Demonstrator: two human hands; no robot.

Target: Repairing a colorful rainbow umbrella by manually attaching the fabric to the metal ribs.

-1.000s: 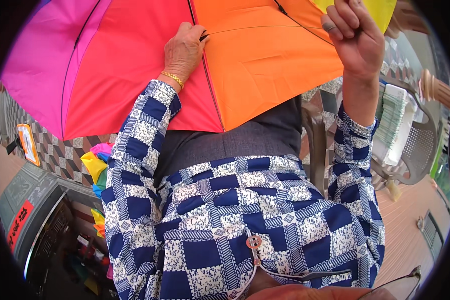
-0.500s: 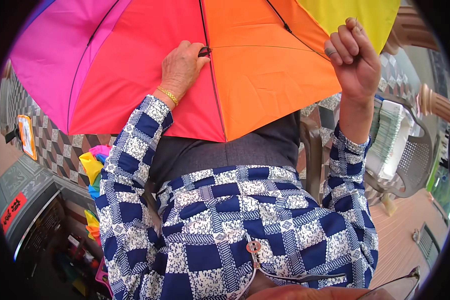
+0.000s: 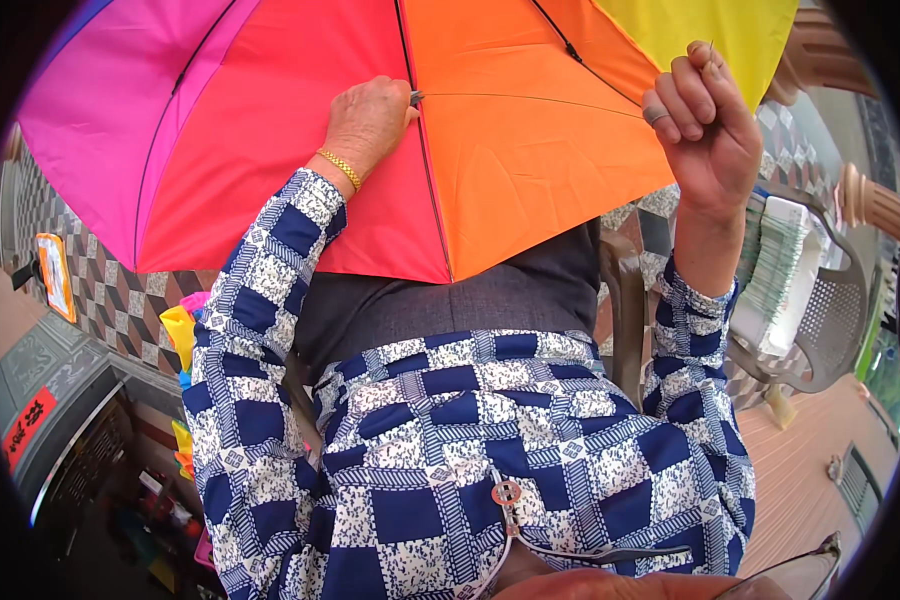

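While left hand [image 3: 370,118] clamps fingers on one rib [image 3: 426,155] of rainbow umbrella [image 3: 530,170], right hand [image 3: 708,135], fingers curled together, pinches needle [image 3: 712,46] beside umbrella's orange panel.

We see a multicoloured umbrella [image 3: 370,210] spread open, inner side toward us, its lower edge over the lap [image 3: 490,298]. Its purple-pink, red, orange and yellow panels carry slender black ribs [image 3: 425,150]. From the red-orange seam, a fine dark thread [image 3: 510,96] runs nearly straight rightward across the lightly creased orange panel [image 3: 540,165].
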